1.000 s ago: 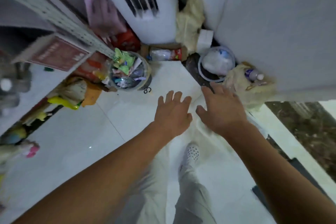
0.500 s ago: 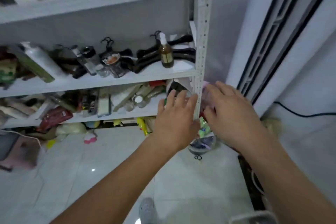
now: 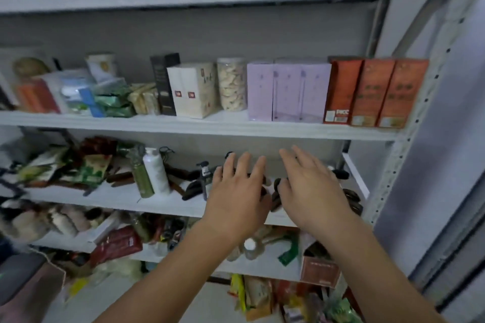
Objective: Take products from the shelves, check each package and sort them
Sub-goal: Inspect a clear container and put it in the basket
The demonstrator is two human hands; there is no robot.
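Observation:
A white metal shelving unit (image 3: 236, 127) fills the view, stocked with products. My left hand (image 3: 237, 194) and my right hand (image 3: 312, 189) are raised side by side in front of the third shelf, fingers straight and spread, holding nothing. Behind them lie black hangers (image 3: 194, 186) and a small spray bottle (image 3: 204, 178). One shelf higher stand lilac boxes (image 3: 287, 92), orange boxes (image 3: 378, 93), a clear jar of snacks (image 3: 231, 84) and white boxes (image 3: 193, 89).
A white bottle (image 3: 157, 170) and a green bottle (image 3: 141, 176) stand left of my hands. Packets and bottles crowd the lower shelves, with a red packet (image 3: 116, 244) and a brown carton (image 3: 319, 267). More packets (image 3: 262, 296) lie on the floor. A white wall (image 3: 446, 165) is at the right.
The view has swung up from the floor and bin to the shelves. Both hands have risen with it and stay open and empty.

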